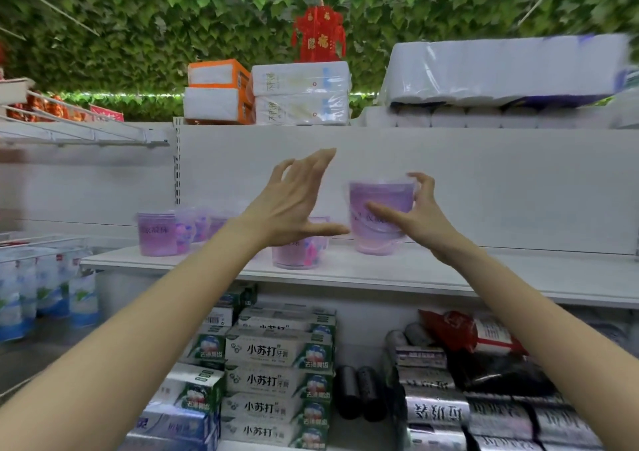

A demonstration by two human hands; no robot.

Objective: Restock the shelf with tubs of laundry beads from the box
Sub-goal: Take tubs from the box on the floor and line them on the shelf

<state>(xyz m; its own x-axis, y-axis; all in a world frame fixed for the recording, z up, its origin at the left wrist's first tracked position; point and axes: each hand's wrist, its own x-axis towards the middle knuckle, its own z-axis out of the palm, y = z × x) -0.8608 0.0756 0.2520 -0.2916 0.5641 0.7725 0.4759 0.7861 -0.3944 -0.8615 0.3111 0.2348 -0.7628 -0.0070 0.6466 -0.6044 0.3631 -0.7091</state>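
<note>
Right hand (pixel 422 220) grasps a translucent purple plastic tub with a clear lid and a pale swirled label (pixel 380 215): the thumb lies across the tub's front and the fingers curl round its upper right rim, so the tub sits in the crook of the hand, to the left of the palm. The tub is upright, tapering towards its base, with dark lettering on the label too blurred to read. Its base is at the surface of the white metal shelf (pixel 484 274); motion blur hides whether it rests there or hangs just above. Just left of the grip, the left hand (pixel 294 205) is spread wide with fingers straight, holding nothing, its thumb pointing towards the held tub. Below that palm, partly hidden by it, a second purple tub (pixel 297 256) stands on the same shelf, pink and blue beads showing through its wall. Further left of the grip, a cluster of matching purple tubs (pixel 157 233) stands near the shelf's end. Behind the grip rises the plain white back panel (pixel 501 181). Beneath it, on the lower tier, lie stacked white-and-green toothpaste cartons (pixel 276 351), black rolls of bags (pixel 359 392) and silver-wrapped rolls (pixel 435 412). Above, white tissue packs (pixel 301 92) and a wrapped bale of toilet rolls (pixel 501 70) sit on top, under a red paper lantern (pixel 320 34) and green leaves (pixel 138 18).
</note>
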